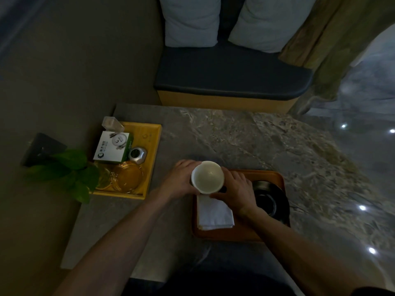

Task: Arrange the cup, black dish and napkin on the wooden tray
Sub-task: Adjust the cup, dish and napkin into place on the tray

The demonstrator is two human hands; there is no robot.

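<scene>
Holding the white cup (207,177) between our left hand (181,178) and right hand (235,192), above the wooden tray (275,175), where the folded napkin (214,212) and black dish (270,201) sit. Setting it down carelessly could clip the dish.

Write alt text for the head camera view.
Both hands, left hand and right hand, hold a white cup above a wooden tray carrying a folded white napkin and a black dish, on a marble table.
</scene>
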